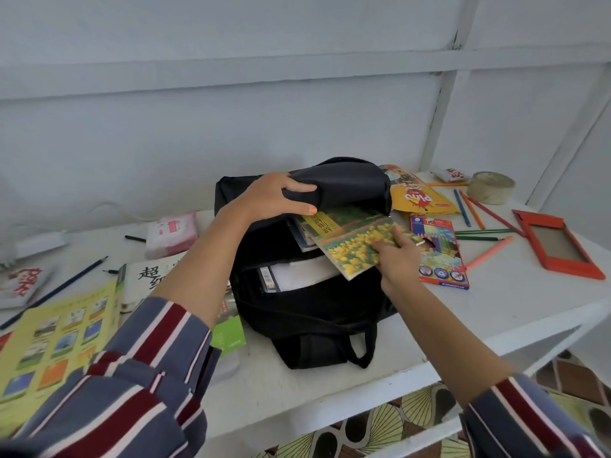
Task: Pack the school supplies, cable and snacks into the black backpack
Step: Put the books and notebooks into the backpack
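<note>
1. The left hand (281, 196) has its fingers curled over the flap (344, 186) of the backpack (314, 309) with the thumb underneath, holding the mouth open.
2. The right hand (396, 256) pinches the lower right edge of a thin book (357, 249) with yellow flowers on its cover. About half of it is inside the opening, tilted on top of other books already in there.
3. The backpack lies in the middle of the worktop (496, 309), its carry handle toward the front edge. It is soft black cloth, and I'd say it would sag shut without that left hand.
4. The book looks light, with a glossy card cover that is stiff enough to push but likely to bend at the corners. I'd hold it along the outer edge, as now, and slide it in flat against the others.
5. The pencil box (439, 256) lies just right of the backpack. It is flat, printed cardboard that should be light and easy to crush.
6. Loose pencils (489, 252) are scattered toward the right edge. They are thin and would roll, so they are best gathered in a bunch.
7. A yellow snack bag (416, 196) sits behind the box, crinkly foil that looks slippery.
8. A white cable (39, 242) lies limp by the back left corner.
9. A tape roll (491, 187) stands near the back right corner, and a soft pink tissue pack (172, 234) lies left of the backpack.
</note>
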